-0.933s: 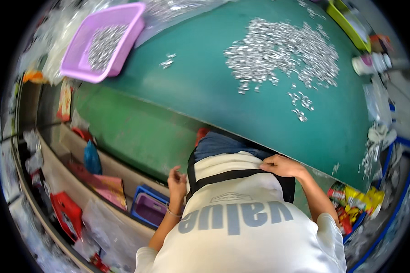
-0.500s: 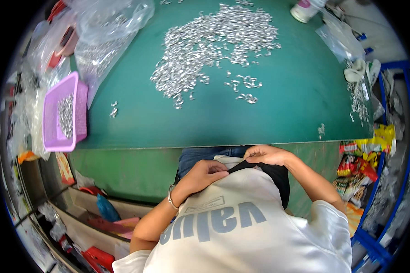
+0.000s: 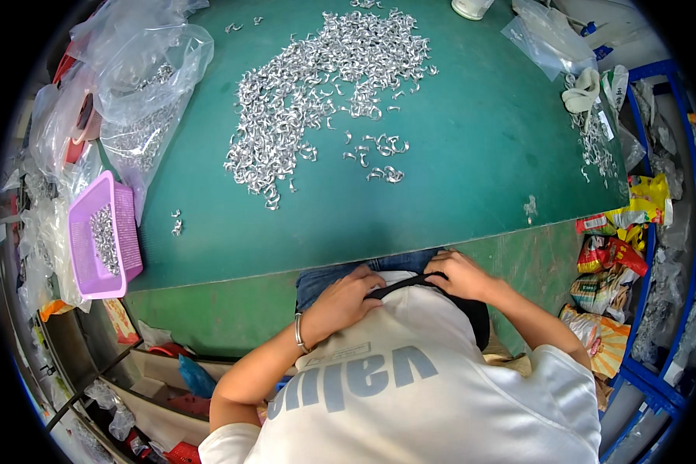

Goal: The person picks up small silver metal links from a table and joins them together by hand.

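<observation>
In my lap, below the table's front edge, a black cloth band [image 3: 407, 283] stretches across the hem of my white shirt [image 3: 417, 325]. My left hand [image 3: 343, 305], with a metal bracelet on its wrist, closes on the band's left end. At the other end, my right hand [image 3: 462, 277] grips the band between curled fingers and thumb. A wide heap of small curved silvery metal pieces [image 3: 286, 108] lies on the green tabletop [image 3: 456, 155] beyond my hands, with a few loose ones nearer.
A lilac plastic basket [image 3: 127, 232] holding similar pieces sits at the table's left corner, beside clear plastic bags [image 3: 155, 116]. More pieces [image 3: 591, 143] lie at the right edge. Colourful packets [image 3: 615, 255] and a blue rack [image 3: 646, 309] stand to the right.
The view has tilted and shifted, so the heap appears further left. My hands have drawn the black band straighter across the shirt hem, and my right fingers have curled over it.
</observation>
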